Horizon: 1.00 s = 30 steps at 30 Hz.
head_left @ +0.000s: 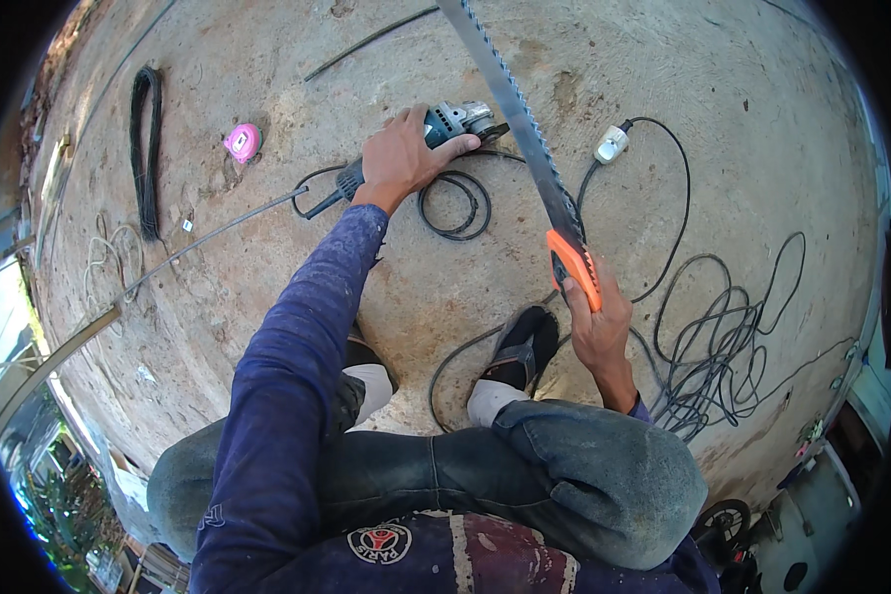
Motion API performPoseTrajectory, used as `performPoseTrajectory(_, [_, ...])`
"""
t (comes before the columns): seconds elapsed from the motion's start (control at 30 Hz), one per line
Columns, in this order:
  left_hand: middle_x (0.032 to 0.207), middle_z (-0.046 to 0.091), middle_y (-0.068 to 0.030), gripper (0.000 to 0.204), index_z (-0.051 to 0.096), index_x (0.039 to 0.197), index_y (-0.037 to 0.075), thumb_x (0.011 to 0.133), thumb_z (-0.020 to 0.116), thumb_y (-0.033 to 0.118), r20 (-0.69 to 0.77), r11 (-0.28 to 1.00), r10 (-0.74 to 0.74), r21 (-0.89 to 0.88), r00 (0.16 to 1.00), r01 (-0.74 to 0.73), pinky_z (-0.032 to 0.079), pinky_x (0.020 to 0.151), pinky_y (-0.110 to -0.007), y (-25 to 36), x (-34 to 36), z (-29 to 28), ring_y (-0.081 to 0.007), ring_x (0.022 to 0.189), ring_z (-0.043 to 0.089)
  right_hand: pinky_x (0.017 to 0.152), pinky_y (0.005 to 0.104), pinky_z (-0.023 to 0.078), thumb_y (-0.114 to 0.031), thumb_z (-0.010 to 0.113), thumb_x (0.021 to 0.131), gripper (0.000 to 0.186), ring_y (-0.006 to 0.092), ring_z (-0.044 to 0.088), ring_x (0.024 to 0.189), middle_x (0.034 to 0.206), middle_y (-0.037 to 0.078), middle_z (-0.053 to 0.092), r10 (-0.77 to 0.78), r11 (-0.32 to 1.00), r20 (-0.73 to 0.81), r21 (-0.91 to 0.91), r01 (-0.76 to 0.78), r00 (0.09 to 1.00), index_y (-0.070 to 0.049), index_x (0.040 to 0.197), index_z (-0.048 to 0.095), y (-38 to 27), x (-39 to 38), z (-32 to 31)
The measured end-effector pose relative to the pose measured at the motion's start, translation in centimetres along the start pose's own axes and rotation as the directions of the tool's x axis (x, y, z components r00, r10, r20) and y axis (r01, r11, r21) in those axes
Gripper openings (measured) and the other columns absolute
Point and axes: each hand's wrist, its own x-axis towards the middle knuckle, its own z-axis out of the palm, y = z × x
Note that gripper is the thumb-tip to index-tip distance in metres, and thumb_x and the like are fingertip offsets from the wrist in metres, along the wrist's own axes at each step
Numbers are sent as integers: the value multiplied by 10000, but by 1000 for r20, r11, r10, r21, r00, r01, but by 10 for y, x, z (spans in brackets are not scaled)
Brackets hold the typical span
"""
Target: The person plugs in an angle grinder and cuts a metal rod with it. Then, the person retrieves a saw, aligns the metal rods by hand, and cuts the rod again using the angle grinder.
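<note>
One saw [526,124] juts forward from the right hand [602,327], fingers closed round its orange handle [573,269]; the left hand [401,161] wraps the grinder [445,121], fingertips hidden, thumb nearside, well in from the edges of the floor [643,59].

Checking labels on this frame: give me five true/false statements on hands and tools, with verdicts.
1. The right hand holds an orange-handled saw. True.
2. The left hand is empty, away from any tool. False: the left hand is on the angle grinder.
3. A pink round case lies to the left of the angle grinder. True.
4. The saw's blade tip points back toward the person's knees. False: it points away from the person.
5. A white socket block lies to the right of the saw blade. True.
</note>
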Motion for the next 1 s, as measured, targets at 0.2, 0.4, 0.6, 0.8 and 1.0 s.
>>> performPoseTrajectory(0.2, [1173,727,-231,1101,622,1374,14,763,588,929,29,1000,-8,-23,1000,9,572,914,-491,-2,1,-1,-396,1074,721,779,344,581,-55,669,1000,421,270,761,903,1105,242,744,39,999,47,15,-39,998,54,1397,582,-1,-5,1])
performPoseTrajectory(0.4, [1166,730,-225,1095,630,1363,13,761,590,927,14,1000,5,-15,1000,-4,576,906,-487,-3,1,-1,-397,1062,725,778,358,584,-54,670,996,425,278,762,904,1101,244,743,-11,999,-16,31,11,1000,45,1399,579,-14,1,4])
performPoseTrajectory(0.6, [1188,724,-230,1097,626,1368,10,763,591,924,32,1000,-7,-11,999,7,573,918,-483,0,0,-3,-399,1082,720,740,362,583,-72,664,1001,417,266,763,879,1065,261,736,19,996,35,-83,-16,999,23,1399,584,4,13,12])
performPoseTrajectory(0.8, [1232,706,-240,1098,611,1388,9,767,603,914,29,1000,-19,-5,999,19,559,949,-486,-2,0,-1,-402,1122,704,715,339,564,-88,662,1009,414,221,736,822,995,217,745,53,998,7,15,-54,999,54,1389,580,-12,12,3])
performPoseTrajectory(1.0, [1206,713,-234,1071,625,1364,12,763,631,898,24,1000,-4,-31,1000,5,560,945,-481,-4,0,1,-399,1102,707,740,331,566,-90,674,1006,419,212,736,843,1000,203,752,46,999,-5,25,-45,999,76,1379,578,-12,7,1])
